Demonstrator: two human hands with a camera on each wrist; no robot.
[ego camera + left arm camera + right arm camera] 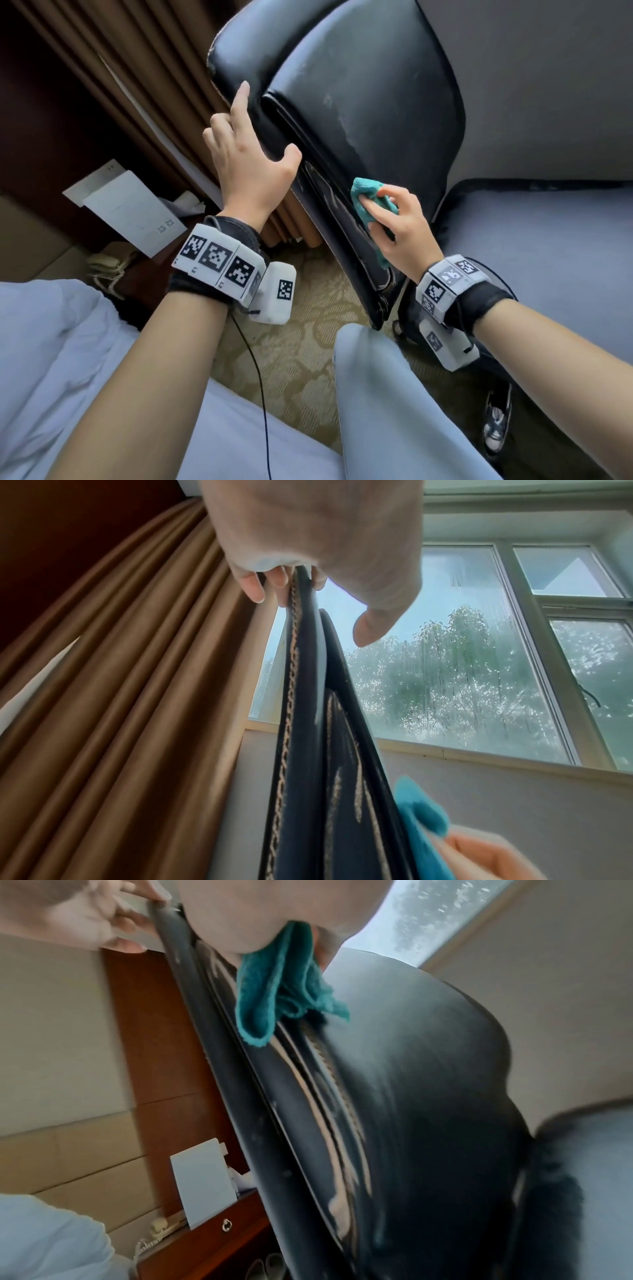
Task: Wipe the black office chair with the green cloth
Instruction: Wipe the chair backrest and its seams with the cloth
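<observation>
The black office chair [370, 85] stands in front of me with its worn backrest turned edge-on. My left hand [253, 150] grips the backrest's near edge high up, fingers curled behind it and thumb on the front; the left wrist view shows those fingers [274, 580] hooked over the chair's edge [308, 723]. Lower on the same edge, my right hand [400, 222] pinches the bunched green cloth [364, 195] and holds it against the side seam. From the right wrist, the cloth [274, 988] hangs against the chair [411, 1096].
A brown curtain [144, 85] hangs just left of the chair. A wooden nightstand holds a white box [126, 205] and a telephone [106, 267]. White bedding [51, 342] lies at the lower left, a grey-blue cushion [548, 257] at the right. My leg [383, 394] stands on patterned carpet [301, 359].
</observation>
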